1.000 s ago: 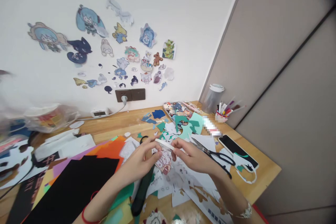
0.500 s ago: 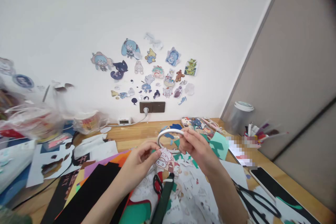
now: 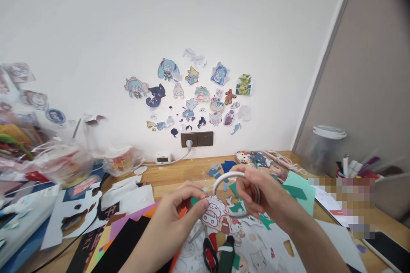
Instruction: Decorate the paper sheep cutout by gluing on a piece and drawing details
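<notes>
Between thumb and fingers, my left hand (image 3: 179,213) pinches a paper cutout (image 3: 216,215) of a pale cartoon figure with pink outlines. My right hand (image 3: 269,190) grips the right side of a thin white ring (image 3: 224,176), which looks like a roll of tape. The ring's left edge comes close to the cutout's top; whether a strip joins them I cannot tell. Below the cutout lie scissors (image 3: 209,255) with black and red handles and a dark green tool (image 3: 227,256) with a white band. Cut paper scraps (image 3: 256,243) spread under both hands.
Coloured and black sheets (image 3: 123,245) lie at left, near cut white paper (image 3: 75,213). Bagged tubs (image 3: 118,160) stand behind them. At right are a mint sheet (image 3: 303,192), a phone (image 3: 389,249) and a pen holder (image 3: 349,170). Cutouts (image 3: 201,94) cover the wall above a socket (image 3: 197,139).
The view has shifted, so the scene sits lower and further right. The ring now sits further right relative to the cutout, with my right hand drawn away from my left.
</notes>
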